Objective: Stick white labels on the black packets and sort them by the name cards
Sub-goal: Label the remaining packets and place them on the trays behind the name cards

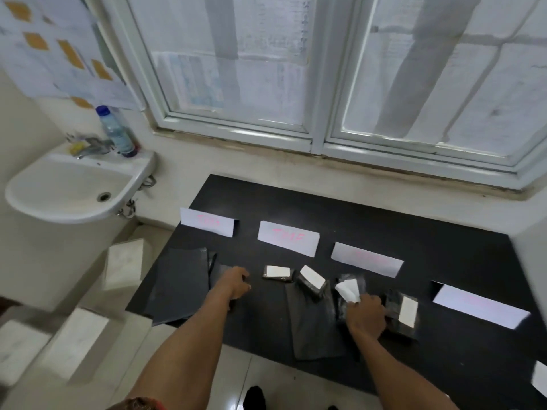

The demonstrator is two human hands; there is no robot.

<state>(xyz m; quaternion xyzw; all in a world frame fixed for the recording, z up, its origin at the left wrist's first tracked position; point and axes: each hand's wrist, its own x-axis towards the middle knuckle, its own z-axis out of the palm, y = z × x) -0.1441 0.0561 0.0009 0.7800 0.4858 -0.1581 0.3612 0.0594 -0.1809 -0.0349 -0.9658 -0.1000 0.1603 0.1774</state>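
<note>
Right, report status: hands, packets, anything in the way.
Left hand on the table by the black bags, grip unclear. Right hand pinches a white label. Three packets labelled below the name cards. One flat bag between the hands.

You have four white name cards, four black packets bearing white labels, at least two flat grey bags, one black table, one white sink, one clear bottle with a blue cap, and three white boxes on the floor.
</note>
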